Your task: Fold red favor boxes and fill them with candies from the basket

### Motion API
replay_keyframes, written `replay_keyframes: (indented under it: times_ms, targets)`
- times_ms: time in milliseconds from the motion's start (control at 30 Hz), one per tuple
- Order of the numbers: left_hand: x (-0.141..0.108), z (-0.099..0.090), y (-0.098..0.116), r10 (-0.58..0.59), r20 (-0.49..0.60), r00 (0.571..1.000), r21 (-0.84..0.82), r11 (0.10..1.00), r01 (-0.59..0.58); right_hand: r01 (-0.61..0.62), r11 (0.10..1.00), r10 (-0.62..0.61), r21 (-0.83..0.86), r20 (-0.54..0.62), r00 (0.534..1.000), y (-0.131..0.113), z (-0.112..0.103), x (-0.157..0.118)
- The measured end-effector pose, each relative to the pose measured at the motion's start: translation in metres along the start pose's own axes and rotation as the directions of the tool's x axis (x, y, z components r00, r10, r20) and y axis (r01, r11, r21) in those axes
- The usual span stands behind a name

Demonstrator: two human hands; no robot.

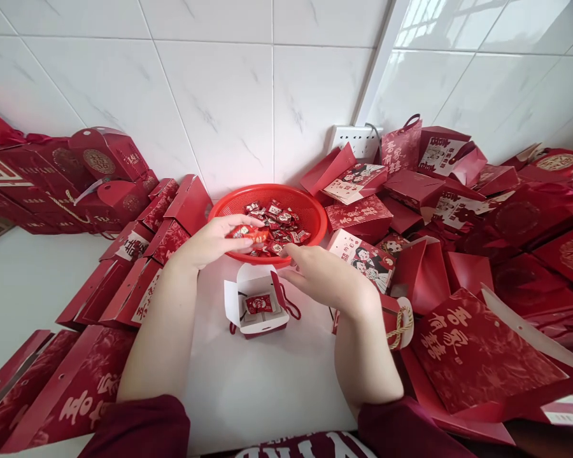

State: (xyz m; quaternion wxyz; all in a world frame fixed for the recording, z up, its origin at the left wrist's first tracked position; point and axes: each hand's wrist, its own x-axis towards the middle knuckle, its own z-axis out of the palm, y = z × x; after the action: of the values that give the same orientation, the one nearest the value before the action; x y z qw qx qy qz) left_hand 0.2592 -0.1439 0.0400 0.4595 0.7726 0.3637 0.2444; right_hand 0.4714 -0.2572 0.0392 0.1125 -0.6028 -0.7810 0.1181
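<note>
One pale bench point(267, 407) stands against a tiled wall point(229, 95). Red gift boxes point(487, 350) lie in a loose heap along its right side; a tidier set of red cartons point(100, 372) lines the left. Between them, near the wall, sits a red plastic basket point(318, 219). Left hand point(210, 242): thumb and fingers pinch an orange-red packet point(249, 235) over the basket. Right hand point(315, 270): fingers curled at the near rim; whether they grip anything cannot be told. Just in front of the basket stands a small open box point(263, 329), upright, flaps point(232, 302) spread, one red packet point(258, 304) lying inside. Smallest items: wrapped sweets point(284, 217), loose in the basket. Recommended handling: pinch lightly by the edge, to avoid crushing the wrapper; lift clear of the rim; keep the flaps folded outward; lay any added piece flat, without forcing.
</note>
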Motion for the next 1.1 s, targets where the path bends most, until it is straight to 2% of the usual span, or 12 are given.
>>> replay_keyframes:
  times_ms: [100,200,333,400,467,533,567,633,700,900,1000,1100]
  targets:
    - [-0.017,-0.001,0.009,-0.011,0.076,0.997,0.127,0.992,0.001,-0.021,1.000,0.021,0.022,-0.014,1.000,0.005,0.001,0.000]
    - [-0.025,-0.003,0.009,-0.131,0.166,0.977,0.143,0.984,0.108,-0.011,0.999,0.012,0.038,-0.025,1.000,0.007,0.002,0.000]
    - [-0.029,-0.007,0.008,-0.262,0.393,0.881,0.217,0.958,0.189,-0.011,0.999,0.012,0.042,-0.020,1.000,0.007,0.003,0.000]
    - [-0.026,-0.009,0.009,-0.271,0.393,0.879,0.301,0.941,0.156,-0.017,0.998,0.018,0.055,-0.018,1.000,0.007,0.002,0.000]
    - [-0.016,-0.011,0.009,-0.239,0.261,0.935,0.395,0.911,0.122,-0.019,0.997,0.021,0.075,-0.017,1.000,0.007,0.002,0.000]
    - [0.002,-0.015,0.005,-0.147,0.075,0.986,0.467,0.879,0.096,-0.023,0.997,0.025,0.080,-0.021,0.999,0.006,0.001,0.000]
    - [0.014,-0.018,0.002,-0.110,-0.002,0.994,0.500,0.861,0.096,-0.025,0.997,0.027,0.077,-0.022,0.999,0.006,0.000,0.000]
    - [0.043,-0.024,-0.005,-0.117,-0.067,0.991,0.584,0.801,0.134,-0.025,0.997,0.028,0.076,-0.028,0.999,0.005,-0.001,-0.002]
    - [0.076,-0.030,-0.013,-0.200,-0.086,0.976,0.680,0.704,0.204,-0.020,0.996,0.023,0.082,-0.037,0.999,0.005,-0.002,-0.003]
    - [0.163,-0.029,-0.042,-0.267,-0.073,0.961,0.770,0.597,0.224,-0.036,0.994,0.042,0.106,-0.059,0.997,0.009,-0.006,-0.005]
    - [0.185,-0.016,-0.067,-0.259,-0.030,0.965,0.814,0.555,0.174,-0.071,0.987,0.081,0.142,-0.067,0.994,0.011,-0.010,-0.011]
    - [0.195,-0.002,-0.092,-0.245,0.040,0.969,0.831,0.547,0.104,-0.106,0.980,0.124,0.170,-0.096,0.988,0.013,-0.018,-0.027]
